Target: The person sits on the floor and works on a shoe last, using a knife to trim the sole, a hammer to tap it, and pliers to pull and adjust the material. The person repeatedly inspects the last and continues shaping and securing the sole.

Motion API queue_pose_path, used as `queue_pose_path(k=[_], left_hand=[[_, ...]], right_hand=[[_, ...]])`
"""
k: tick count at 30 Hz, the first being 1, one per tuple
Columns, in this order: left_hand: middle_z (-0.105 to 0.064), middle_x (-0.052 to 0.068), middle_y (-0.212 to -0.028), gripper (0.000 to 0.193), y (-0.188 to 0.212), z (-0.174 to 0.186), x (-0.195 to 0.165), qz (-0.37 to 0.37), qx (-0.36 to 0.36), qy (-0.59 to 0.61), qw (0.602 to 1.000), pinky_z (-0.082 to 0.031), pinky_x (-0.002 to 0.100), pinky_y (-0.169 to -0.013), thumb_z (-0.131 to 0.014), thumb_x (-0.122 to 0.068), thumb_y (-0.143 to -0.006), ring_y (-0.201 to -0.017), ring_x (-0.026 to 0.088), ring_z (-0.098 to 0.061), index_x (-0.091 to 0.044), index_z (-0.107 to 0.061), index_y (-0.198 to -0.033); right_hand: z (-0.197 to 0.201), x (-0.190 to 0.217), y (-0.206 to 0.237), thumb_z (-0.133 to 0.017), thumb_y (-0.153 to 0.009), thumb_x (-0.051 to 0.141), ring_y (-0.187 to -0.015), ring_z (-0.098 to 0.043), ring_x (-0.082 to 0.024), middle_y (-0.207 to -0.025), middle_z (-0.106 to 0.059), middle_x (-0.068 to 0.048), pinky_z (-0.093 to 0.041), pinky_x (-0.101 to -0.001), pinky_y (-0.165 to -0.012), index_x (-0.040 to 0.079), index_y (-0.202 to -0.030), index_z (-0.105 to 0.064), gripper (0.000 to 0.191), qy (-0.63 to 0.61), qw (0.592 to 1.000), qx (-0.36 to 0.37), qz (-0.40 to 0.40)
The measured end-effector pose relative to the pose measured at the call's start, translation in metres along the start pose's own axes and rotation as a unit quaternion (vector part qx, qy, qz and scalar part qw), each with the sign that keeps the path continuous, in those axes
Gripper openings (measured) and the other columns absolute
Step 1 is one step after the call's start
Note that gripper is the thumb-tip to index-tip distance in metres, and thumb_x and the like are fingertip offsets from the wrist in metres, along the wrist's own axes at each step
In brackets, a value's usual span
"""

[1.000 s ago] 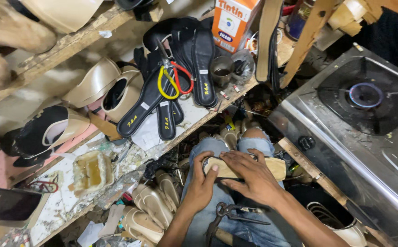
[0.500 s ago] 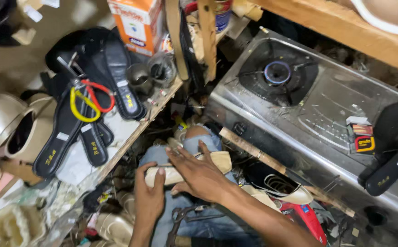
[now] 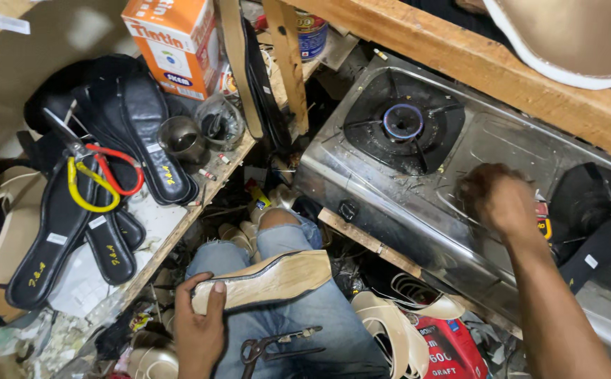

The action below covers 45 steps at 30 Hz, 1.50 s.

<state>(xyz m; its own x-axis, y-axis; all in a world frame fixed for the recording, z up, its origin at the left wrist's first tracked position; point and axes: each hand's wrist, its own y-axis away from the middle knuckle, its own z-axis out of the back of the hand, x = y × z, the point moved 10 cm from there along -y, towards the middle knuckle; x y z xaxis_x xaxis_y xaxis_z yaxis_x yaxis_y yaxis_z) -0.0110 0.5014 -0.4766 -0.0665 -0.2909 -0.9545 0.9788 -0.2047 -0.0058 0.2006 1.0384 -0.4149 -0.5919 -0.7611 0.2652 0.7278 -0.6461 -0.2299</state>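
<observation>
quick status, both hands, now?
Left hand: closed on the wedge sole over the lap.
Right hand: above the stove; grip cannot be told.

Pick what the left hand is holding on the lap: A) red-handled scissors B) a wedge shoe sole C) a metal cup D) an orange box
B: the left hand grips one end of the tan wedge sole lying across the knee, while the right hand reaches over the gas stove.

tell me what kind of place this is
Probably a small shoemaker's workshop: black insoles piled on the bench, a wedge sole held by the left hand, pliers on the lap.
</observation>
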Motion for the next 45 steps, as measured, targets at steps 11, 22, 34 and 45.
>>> queue_pose_path(k=[11, 22, 34, 45], left_hand=[[-0.068, 0.009, -0.097, 0.037, 0.002, -0.01, -0.01, -0.001, -0.01, -0.058, 0.998, -0.047, 0.023, -0.065, -0.07, -0.028, -0.097, -0.075, 0.009, -0.058, -0.004, -0.062, -0.124], [-0.069, 0.011, -0.091, 0.04, 0.008, -0.008, 0.003, 0.101, -0.004, -0.068, 0.993, -0.044, 0.026, -0.052, -0.068, -0.031, -0.093, -0.06, 0.012, -0.054, -0.007, -0.062, -0.124], [-0.068, 0.01, -0.102, 0.034, 0.011, -0.002, 0.0, 0.006, -0.007, -0.05, 0.999, -0.049, 0.026, -0.084, -0.07, -0.025, -0.095, -0.093, 0.013, -0.062, -0.003, -0.062, -0.12], [-0.07, 0.011, -0.102, 0.034, 0.013, 0.004, -0.007, -0.02, -0.017, -0.079, 0.997, -0.05, 0.03, -0.087, -0.071, -0.027, -0.094, -0.094, 0.017, -0.063, -0.004, -0.064, -0.118]], right_hand=[[0.008, -0.045, 0.024, -0.059, -0.108, 0.015, -0.093, -0.07, -0.02, -0.097, -0.073, -0.015, -0.052, -0.034, -0.084, 0.004, -0.117, -0.071, 0.019, -0.26, 0.956, -0.031, -0.134], [0.011, -0.026, 0.042, -0.061, -0.104, 0.016, -0.093, -0.07, -0.024, -0.104, -0.074, -0.016, -0.052, -0.034, -0.084, 0.003, -0.12, -0.072, 0.023, -0.237, 0.969, -0.015, -0.074], [-0.018, -0.027, 0.05, -0.062, -0.104, 0.014, -0.1, -0.065, -0.039, -0.105, -0.069, -0.021, -0.051, -0.0456, -0.086, -0.001, -0.111, -0.067, 0.018, -0.093, 0.995, -0.023, 0.004], [-0.008, 0.001, 0.094, -0.069, -0.104, 0.014, -0.082, -0.055, -0.014, -0.094, -0.064, -0.008, -0.045, -0.03, -0.074, -0.001, -0.11, -0.07, 0.016, -0.418, 0.893, -0.014, -0.164]])
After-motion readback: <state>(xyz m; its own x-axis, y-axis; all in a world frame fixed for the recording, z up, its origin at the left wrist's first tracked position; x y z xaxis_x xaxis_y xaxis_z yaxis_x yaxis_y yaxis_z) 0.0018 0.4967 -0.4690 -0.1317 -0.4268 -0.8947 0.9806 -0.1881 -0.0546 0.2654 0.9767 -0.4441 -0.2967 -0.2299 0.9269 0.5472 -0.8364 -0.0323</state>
